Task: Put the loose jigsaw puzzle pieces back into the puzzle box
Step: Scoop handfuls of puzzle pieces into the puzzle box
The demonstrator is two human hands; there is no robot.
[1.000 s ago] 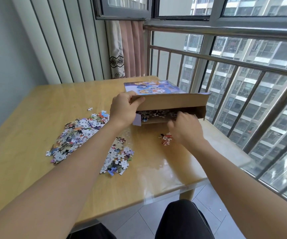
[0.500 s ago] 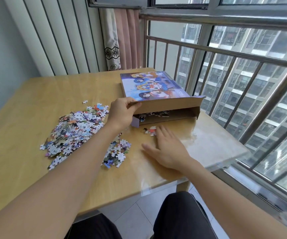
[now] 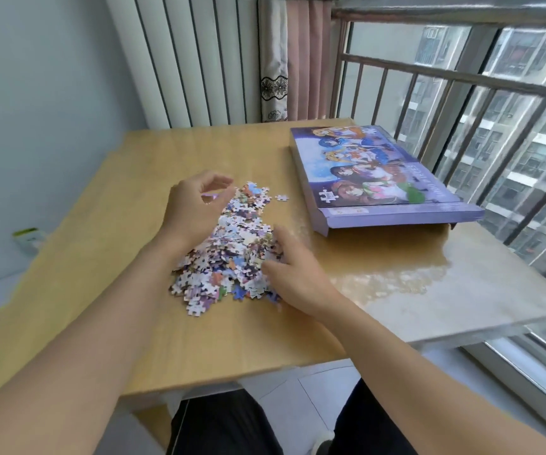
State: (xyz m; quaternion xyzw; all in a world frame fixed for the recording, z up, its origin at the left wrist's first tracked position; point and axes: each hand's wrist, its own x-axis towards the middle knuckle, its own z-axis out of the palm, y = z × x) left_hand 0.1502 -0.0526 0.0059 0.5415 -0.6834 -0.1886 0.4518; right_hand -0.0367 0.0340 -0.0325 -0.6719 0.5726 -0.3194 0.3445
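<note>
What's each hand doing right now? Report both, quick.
Left hand: fingers loosely curled, holding nothing, at the puzzle pieces.
Right hand: open, fingers pressing into the pile.

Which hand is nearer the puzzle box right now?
Right. The right hand rests at the pile's near right edge, on the side facing the puzzle box. The left hand sits at the pile's far left side, farther from the box.

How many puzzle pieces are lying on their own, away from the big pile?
1. A single stray piece lies on the table between the pile and the puzzle box. Others may be hidden under the hands.
</note>
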